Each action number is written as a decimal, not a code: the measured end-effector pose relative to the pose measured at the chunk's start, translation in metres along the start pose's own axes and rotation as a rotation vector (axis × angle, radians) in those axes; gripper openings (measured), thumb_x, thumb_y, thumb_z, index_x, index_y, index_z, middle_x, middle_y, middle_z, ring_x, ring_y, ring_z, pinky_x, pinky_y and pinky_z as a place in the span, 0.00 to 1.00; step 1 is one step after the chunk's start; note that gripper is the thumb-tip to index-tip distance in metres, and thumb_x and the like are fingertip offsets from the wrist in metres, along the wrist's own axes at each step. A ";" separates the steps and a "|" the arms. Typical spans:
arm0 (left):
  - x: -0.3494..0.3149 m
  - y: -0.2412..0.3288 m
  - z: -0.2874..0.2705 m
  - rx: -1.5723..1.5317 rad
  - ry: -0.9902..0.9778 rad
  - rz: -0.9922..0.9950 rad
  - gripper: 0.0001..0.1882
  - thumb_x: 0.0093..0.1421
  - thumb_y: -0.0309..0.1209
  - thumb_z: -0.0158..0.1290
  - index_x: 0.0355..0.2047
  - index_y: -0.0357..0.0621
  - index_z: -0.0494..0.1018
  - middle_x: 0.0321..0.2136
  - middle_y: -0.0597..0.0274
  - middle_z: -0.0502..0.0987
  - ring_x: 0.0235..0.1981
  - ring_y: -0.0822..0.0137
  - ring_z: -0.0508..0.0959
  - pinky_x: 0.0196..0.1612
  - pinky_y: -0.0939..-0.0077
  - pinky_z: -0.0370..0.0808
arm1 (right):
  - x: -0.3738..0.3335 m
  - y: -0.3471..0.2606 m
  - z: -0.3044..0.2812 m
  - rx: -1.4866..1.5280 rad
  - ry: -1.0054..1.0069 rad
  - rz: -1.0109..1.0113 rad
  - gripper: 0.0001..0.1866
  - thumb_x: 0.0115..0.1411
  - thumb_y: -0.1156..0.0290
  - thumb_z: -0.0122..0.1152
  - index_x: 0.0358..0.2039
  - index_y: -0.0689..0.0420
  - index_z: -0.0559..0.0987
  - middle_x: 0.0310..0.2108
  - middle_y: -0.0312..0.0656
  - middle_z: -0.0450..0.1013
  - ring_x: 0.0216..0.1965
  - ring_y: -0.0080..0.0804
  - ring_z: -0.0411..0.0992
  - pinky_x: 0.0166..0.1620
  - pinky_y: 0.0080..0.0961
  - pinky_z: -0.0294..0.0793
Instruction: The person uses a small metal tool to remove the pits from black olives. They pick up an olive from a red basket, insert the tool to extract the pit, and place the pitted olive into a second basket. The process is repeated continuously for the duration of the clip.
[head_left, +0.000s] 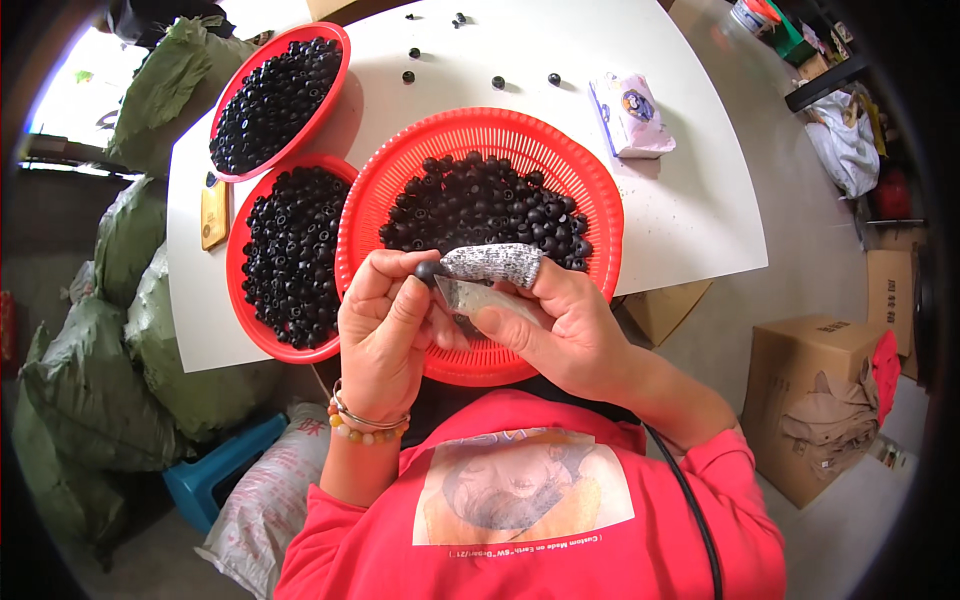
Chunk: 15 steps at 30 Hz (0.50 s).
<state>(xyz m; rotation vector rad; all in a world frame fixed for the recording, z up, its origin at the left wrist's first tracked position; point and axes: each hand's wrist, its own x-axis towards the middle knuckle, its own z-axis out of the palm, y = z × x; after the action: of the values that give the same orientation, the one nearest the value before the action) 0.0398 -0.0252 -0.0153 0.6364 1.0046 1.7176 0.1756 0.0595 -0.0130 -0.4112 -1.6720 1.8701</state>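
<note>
My left hand (385,325) pinches a small black round piece (428,269) between thumb and fingers, over the near rim of a red mesh basket (590,180) holding several black round pieces (485,210). My right hand (550,320) grips a small blade (470,297), its edge set against the black piece. A grey knitted guard (492,263) covers my right index finger, which rests on top of the piece. A beaded bracelet sits on my left wrist.
Two more red baskets of black pieces (290,250) (275,95) stand to the left on the white table (680,200). A yellow flat object (213,212), a tissue pack (630,112) and loose pieces lie there. Green sacks, a blue stool and cardboard boxes surround the table.
</note>
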 end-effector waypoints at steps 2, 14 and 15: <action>-0.001 0.000 0.002 0.022 0.053 0.002 0.11 0.59 0.27 0.40 0.41 0.35 0.64 0.23 0.62 0.70 0.18 0.78 0.69 0.22 0.85 0.71 | 0.001 -0.001 0.000 0.011 -0.002 0.003 0.15 0.54 0.74 0.50 0.43 0.63 0.66 0.34 0.42 0.71 0.36 0.21 0.69 0.40 0.19 0.67; 0.000 0.003 0.006 -0.032 0.140 -0.004 0.10 0.56 0.23 0.44 0.38 0.32 0.67 0.21 0.61 0.72 0.19 0.75 0.72 0.24 0.82 0.73 | 0.001 -0.001 0.002 0.040 0.005 0.005 0.14 0.54 0.74 0.50 0.42 0.64 0.67 0.33 0.42 0.72 0.35 0.22 0.70 0.39 0.18 0.68; 0.000 0.003 0.006 -0.030 0.139 -0.006 0.10 0.56 0.23 0.44 0.38 0.32 0.67 0.20 0.61 0.72 0.18 0.75 0.72 0.24 0.82 0.73 | 0.001 -0.001 0.002 0.041 0.004 0.007 0.14 0.55 0.74 0.50 0.42 0.64 0.67 0.33 0.42 0.72 0.35 0.22 0.70 0.39 0.18 0.68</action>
<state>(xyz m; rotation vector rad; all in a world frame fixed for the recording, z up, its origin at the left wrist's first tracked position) 0.0431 -0.0236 -0.0102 0.4997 1.0743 1.7881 0.1741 0.0589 -0.0110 -0.4045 -1.6287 1.9039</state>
